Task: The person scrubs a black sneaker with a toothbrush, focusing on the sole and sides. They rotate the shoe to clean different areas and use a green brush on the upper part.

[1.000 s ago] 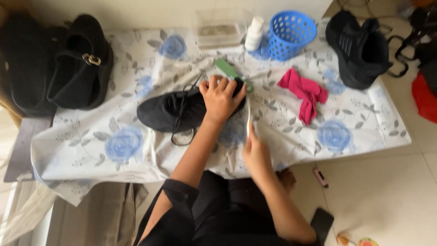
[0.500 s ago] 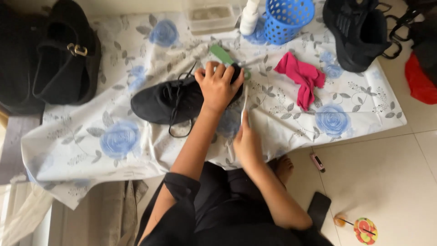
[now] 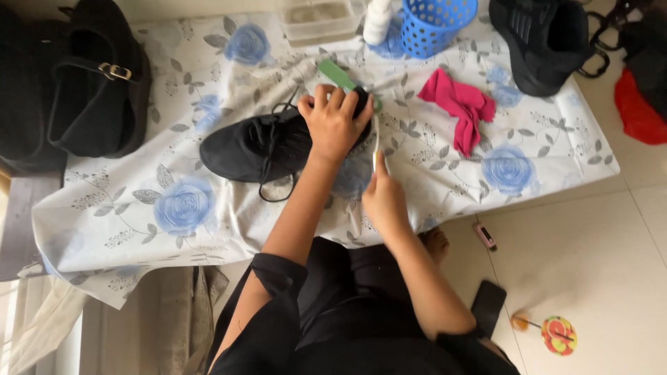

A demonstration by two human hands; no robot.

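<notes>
Fingers of the left hand (image 3: 335, 123) are clenched over the heel of a black sneaker (image 3: 267, 144), pinning it on its side near the middle of the frame. Beside it, the right hand (image 3: 384, 200) pinches a thin white toothbrush (image 3: 376, 142), whose head touches the heel. The sneaker looks light, with a soft, yielding upper, loose laces and a firmer sole, so the heel seems the steadiest hold. It lies on the floral cloth (image 3: 174, 208) covering the tabletop, with a pink rag (image 3: 458, 104) at upper right.
</notes>
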